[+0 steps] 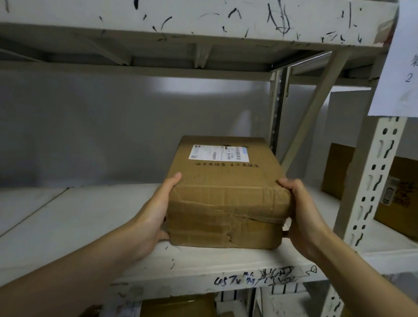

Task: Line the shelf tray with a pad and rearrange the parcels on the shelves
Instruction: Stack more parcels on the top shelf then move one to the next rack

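Step in hand: I judge this to be the rearranging part, a parcel (225,190) being placed on or taken off the shelf (80,224); I cannot tell which.
My left hand (156,216): grasps the parcel's near left corner, thumb on top, fingers tucked under the bottom edge.
My right hand (301,217): grasps the near right corner, thumb over the top edge, palm against the side.
Parcel: between my palms, its near edge level with the shelf lip; whether it rests fully on the board I cannot tell. The shipping label (217,153) lies on top, beyond my thumbs.
Pad: none that I can make out under my grip.
Beyond my right hand: an upright post (369,189), then another box (400,198).
Next move: calls for both hands acting evenly, since the near face is crumpled and split.
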Action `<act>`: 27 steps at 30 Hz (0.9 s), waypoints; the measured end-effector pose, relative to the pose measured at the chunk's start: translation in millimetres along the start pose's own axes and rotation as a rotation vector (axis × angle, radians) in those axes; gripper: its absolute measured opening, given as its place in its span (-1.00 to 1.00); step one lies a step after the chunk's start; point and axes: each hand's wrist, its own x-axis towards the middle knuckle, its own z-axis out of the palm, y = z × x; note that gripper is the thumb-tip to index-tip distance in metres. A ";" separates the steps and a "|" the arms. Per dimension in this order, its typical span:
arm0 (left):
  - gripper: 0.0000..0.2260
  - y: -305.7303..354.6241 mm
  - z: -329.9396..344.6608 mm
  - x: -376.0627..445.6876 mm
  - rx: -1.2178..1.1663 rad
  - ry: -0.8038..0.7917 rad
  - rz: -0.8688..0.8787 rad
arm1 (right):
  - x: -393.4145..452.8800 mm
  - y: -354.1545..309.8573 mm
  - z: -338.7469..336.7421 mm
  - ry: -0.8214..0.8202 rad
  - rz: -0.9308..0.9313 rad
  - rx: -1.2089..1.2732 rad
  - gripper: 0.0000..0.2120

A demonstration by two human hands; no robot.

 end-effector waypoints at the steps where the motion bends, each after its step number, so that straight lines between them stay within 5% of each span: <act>1: -0.51 -2.1 -6.3 -6.5 0.005 -0.004 0.022 | -8.0 1.5 3.1 0.009 -0.023 -0.001 -0.68; 4: -0.53 -6.3 -26.5 -29.4 0.029 -0.049 0.079 | -36.8 4.0 16.0 0.043 -0.109 -0.013 -0.60; 9: -0.47 -8.8 -63.8 -74.0 0.123 -0.153 0.176 | -91.3 7.3 34.0 0.097 -0.213 0.005 -0.73; 12: -0.28 -13.2 -79.6 -100.3 0.185 -0.227 0.214 | -125.0 8.5 39.6 0.119 -0.260 0.018 -0.70; 16: -0.31 -16.4 -97.6 -138.3 0.238 -0.338 0.249 | -184.3 11.8 45.8 0.149 -0.338 0.028 -0.58; 27: -0.23 -1.6 -94.4 -215.1 0.314 -0.602 0.430 | -314.1 3.2 32.9 0.371 -0.580 0.125 -0.67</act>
